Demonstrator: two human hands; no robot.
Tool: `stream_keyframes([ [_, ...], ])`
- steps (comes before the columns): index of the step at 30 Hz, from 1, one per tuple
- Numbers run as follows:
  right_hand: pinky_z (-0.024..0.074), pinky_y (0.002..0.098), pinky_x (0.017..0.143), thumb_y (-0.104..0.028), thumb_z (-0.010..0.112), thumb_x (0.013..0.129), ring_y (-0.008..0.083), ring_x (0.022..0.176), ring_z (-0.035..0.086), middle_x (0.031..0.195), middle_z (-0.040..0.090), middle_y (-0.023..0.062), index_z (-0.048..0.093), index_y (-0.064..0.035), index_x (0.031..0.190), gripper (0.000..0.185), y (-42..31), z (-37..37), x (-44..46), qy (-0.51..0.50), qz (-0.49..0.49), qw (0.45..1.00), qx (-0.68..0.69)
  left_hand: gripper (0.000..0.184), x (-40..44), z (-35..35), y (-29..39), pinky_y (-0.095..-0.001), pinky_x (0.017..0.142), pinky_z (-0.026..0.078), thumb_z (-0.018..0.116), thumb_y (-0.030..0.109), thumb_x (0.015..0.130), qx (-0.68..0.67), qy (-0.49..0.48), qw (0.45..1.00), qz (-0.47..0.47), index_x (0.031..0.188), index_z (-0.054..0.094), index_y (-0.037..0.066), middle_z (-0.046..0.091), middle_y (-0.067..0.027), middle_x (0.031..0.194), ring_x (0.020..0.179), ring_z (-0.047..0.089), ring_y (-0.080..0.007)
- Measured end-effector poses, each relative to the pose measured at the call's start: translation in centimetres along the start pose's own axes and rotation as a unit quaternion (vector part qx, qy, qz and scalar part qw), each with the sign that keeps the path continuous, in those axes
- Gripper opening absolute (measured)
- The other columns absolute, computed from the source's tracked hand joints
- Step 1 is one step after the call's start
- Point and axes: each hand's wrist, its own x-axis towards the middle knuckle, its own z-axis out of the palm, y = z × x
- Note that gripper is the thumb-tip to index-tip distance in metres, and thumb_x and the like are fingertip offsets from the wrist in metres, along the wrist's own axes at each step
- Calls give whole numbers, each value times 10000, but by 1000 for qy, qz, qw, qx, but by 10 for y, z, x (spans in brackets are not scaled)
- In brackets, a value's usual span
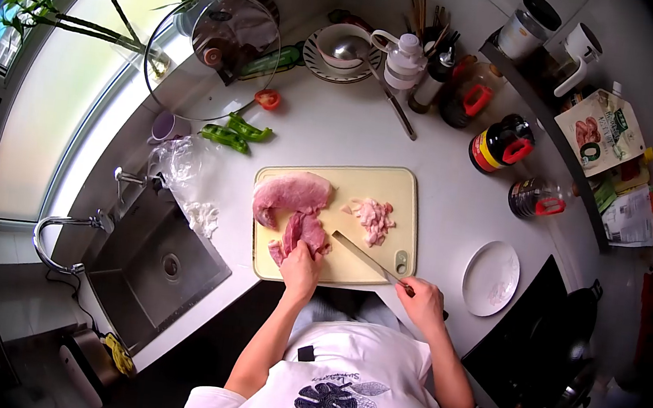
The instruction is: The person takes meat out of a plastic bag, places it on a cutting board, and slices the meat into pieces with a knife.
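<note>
A cream cutting board [362, 178] lies on the white counter. A large slab of raw meat [292, 194] rests at its upper left. Just below it, my left hand [302, 270] is closed on a smaller piece of meat [306, 231]. My right hand [422, 302], at the board's lower right corner, grips the handle of a knife [369, 258]. The blade lies over the board and points up and left, its tip close to the smaller piece. A pile of chopped meat [373, 221] sits on the board's right half, above the blade.
A white plate [491, 278] lies right of the board. Sink [166, 266] and plastic bag [184, 168] are at left. Green peppers [236, 134], a tomato half [267, 100], and a bowl [343, 47] with a ladle are behind. Sauce bottles [502, 144] stand back right.
</note>
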Motion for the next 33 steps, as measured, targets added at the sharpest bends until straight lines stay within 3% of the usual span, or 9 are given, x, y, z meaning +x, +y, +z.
stream_keyframes([
  [5,543,423,684,-202,728,859,342,773,704,835,724,142,718,-42,924,173,6,1,1,4,13,1000,23,265,6,-12,2,-421,675,532,661,255,928,-101,-15,995,7,869,587,8,682,-180,799,753,682,-326],
  [7,520,380,626,-190,741,866,313,671,691,758,702,155,713,-14,913,184,10,-1,2,22,8,999,36,221,17,-6,-4,-363,721,525,645,225,954,-438,-138,885,-80,915,635,8,692,-84,832,783,665,-196],
  [8,520,380,626,-190,741,866,313,671,691,758,702,155,713,-14,913,184,11,-2,3,22,6,999,37,205,20,-24,8,-315,804,506,611,217,984,-479,-190,851,-103,991,668,21,697,-24,899,855,641,-119],
  [13,485,363,580,-178,736,875,267,595,650,699,674,147,701,-6,896,177,16,-9,2,43,25,997,65,283,28,-61,47,-311,966,471,495,203,1033,-561,-305,767,-71,1111,669,-6,717,-91,1072,1030,662,-162],
  [15,492,382,588,-196,728,879,296,618,663,709,679,149,701,-12,890,186,13,-14,2,39,43,996,62,300,29,-61,53,-351,1012,474,469,168,1027,-656,-314,678,-107,1154,648,-37,701,-113,1145,1067,665,-203],
  [19,489,404,586,-219,719,886,326,625,664,703,674,151,694,-18,876,202,14,-16,1,44,63,995,67,392,51,-29,29,-377,1037,474,425,258,1047,-663,-365,643,-118,1201,624,-43,692,-143,1158,1053,669,-251],
  [23,486,407,586,-217,717,887,330,626,661,700,666,156,689,-16,873,204,10,-17,2,34,67,995,67,319,50,-3,-10,-384,927,525,366,250,1052,-708,-382,558,-204,1067,613,49,658,-65,832,826,660,-222],
  [27,492,402,594,-204,717,888,330,638,666,717,673,156,690,-18,883,188,3,-15,6,7,59,997,46,317,29,-4,-16,-423,846,555,394,310,1049,-622,-263,677,-294,968,592,76,600,-51,734,723,632,-223],
  [33,518,379,617,-177,723,881,289,660,683,760,698,143,698,-14,903,166,-10,-2,22,-5,-14,999,34,164,6,5,-13,-305,642,572,673,214,962,-613,-180,716,-283,995,626,60,574,-4,742,648,604,-123],
])
